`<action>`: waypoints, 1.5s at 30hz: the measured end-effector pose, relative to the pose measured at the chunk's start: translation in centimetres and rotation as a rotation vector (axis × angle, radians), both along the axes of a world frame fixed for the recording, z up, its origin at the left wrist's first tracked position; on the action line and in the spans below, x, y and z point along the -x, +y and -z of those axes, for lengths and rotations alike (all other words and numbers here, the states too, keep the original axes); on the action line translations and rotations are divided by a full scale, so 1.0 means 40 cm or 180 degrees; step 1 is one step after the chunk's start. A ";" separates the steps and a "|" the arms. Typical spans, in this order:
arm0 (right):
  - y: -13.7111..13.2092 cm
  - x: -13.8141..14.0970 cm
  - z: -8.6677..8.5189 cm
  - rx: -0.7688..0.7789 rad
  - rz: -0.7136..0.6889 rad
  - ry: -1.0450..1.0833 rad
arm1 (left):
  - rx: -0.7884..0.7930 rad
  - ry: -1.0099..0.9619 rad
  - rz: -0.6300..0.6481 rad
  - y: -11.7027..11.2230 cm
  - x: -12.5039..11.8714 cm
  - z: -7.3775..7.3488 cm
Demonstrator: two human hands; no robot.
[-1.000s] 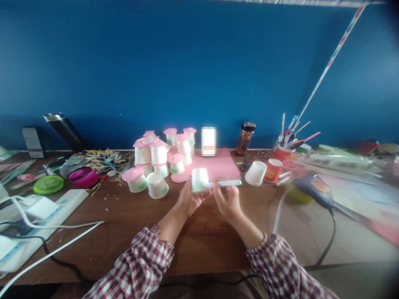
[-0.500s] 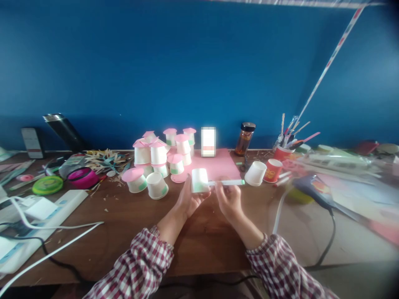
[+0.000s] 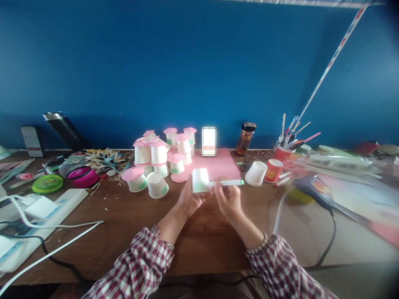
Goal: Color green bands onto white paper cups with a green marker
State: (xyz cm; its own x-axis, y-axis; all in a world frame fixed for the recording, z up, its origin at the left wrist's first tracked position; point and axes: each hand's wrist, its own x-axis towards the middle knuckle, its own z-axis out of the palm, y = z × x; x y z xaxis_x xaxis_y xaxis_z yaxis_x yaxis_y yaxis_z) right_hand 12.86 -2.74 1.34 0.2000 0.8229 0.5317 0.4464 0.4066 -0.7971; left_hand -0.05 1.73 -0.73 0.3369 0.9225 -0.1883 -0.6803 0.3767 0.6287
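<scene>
My left hand point(image 3: 190, 200) is closed around a white paper cup point(image 3: 200, 177) turned upside down, with a pale green patch low on its side. A white marker point(image 3: 229, 182) with a green end is pinched in my right hand point(image 3: 229, 199), its other end against or very near the cup's right side. Pink paper point(image 3: 218, 164) lies flat on the table just behind both hands. Left of the hands stands an upturned white cup point(image 3: 157, 185) with a green patch. Beside it is a cup with a pink paper roof point(image 3: 135, 179).
Several pink-roofed cups point(image 3: 158, 153) are grouped behind on the left. To the right are a plain white cup point(image 3: 256, 173), a red cup point(image 3: 273, 170), a glue gun point(image 3: 313, 189) and a dark-lidded bottle point(image 3: 246, 139). A power strip point(image 3: 59, 216) with cables lies at left.
The marker's green end has shifted slightly left. Both hands otherwise keep nearly the same place and hold.
</scene>
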 end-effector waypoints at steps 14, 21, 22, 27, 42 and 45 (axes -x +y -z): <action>0.002 -0.003 0.010 0.0013 0.0021 0.0029 | -0.0025 -0.0018 0.0130 -0.003 0.001 -0.007; 0.000 -0.001 0.006 0.0016 0.0023 0.0029 | -0.0068 0.0092 0.0087 -0.003 0.000 -0.002; -0.001 0.000 0.004 0.0018 -0.0005 0.0050 | -0.0070 0.0121 0.0073 -0.003 -0.001 -0.002; -0.004 0.004 -0.004 -0.0004 -0.0115 0.0129 | -0.0130 0.0126 0.0104 -0.004 -0.005 -0.001; -0.001 0.002 -0.006 -0.0044 0.0006 0.0150 | -0.0122 0.0062 0.0141 -0.007 -0.004 -0.005; 0.000 0.001 -0.006 -0.0032 -0.0027 0.0128 | -0.0131 -0.0004 0.0081 -0.007 -0.003 -0.006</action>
State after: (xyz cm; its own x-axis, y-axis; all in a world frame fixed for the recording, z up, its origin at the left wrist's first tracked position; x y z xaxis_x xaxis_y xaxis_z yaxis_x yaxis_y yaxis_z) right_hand 12.81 -2.76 1.57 0.2144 0.8193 0.5318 0.4107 0.4184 -0.8101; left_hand 0.06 1.46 -0.51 0.3605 0.9207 -0.1498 -0.6717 0.3676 0.6432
